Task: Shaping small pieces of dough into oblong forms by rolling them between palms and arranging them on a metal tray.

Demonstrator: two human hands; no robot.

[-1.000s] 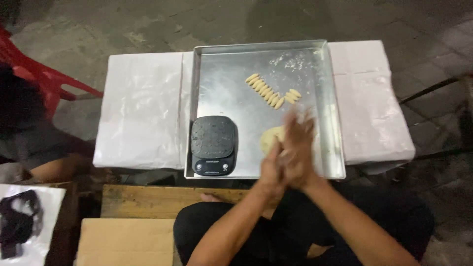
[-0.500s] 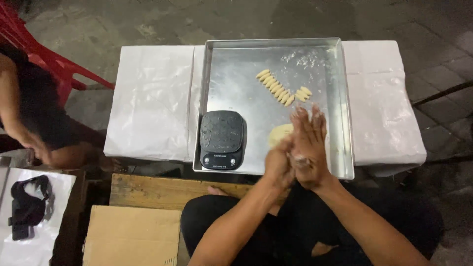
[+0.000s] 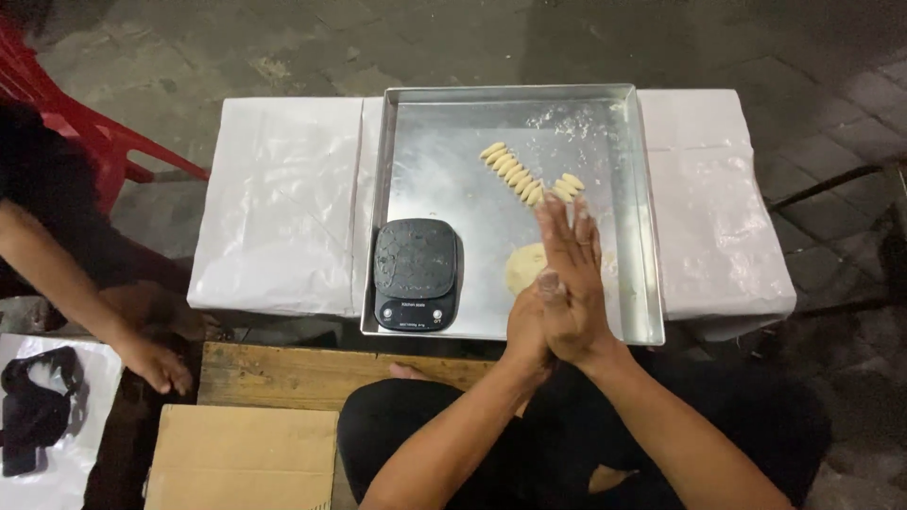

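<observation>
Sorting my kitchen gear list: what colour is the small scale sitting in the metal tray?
Black, seen in the head view: the scale sits in the tray's near left corner.

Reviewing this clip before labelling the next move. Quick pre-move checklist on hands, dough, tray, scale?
1. Right hand and left hand pressed palm to palm: ok.
2. Dough piece between the palms: cannot tell, hidden.
3. Dough lump on the tray, beside the hands: ok.
4. Row of shaped pieces lying inside the tray: ok.
5. Black scale in the tray's near left corner, nothing on it: ok.
6. Another person's hand apart from the tray: ok.
</observation>
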